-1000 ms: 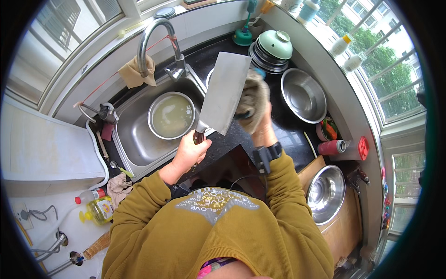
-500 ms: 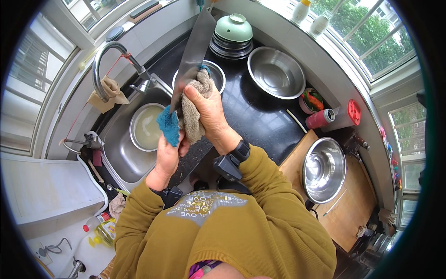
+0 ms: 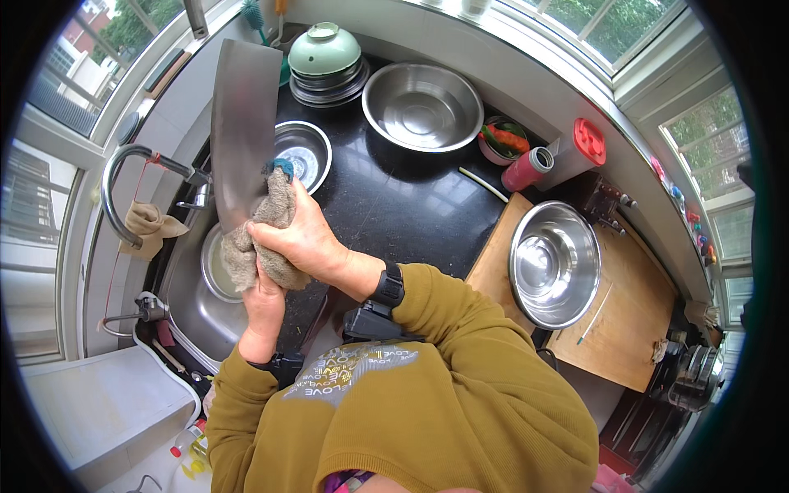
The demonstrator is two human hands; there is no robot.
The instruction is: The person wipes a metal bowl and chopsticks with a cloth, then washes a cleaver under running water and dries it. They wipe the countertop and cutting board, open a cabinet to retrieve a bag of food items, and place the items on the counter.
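Presently, the right hand (image 3: 308, 238) grips a grey-brown cloth (image 3: 278, 207) against the cleaver (image 3: 245, 123), whose broad blade points toward the far side at the left end of the counter (image 3: 403, 205), near the sink (image 3: 182, 304). The left hand (image 3: 263, 308) meets the cloth's near edge; folds cover its fingers, so its grip cannot be told.

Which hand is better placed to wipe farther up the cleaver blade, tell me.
Probably the right hand: it grips the beige cloth beside the cleaver blade. The left hand sits lower, at the cloth's underside.
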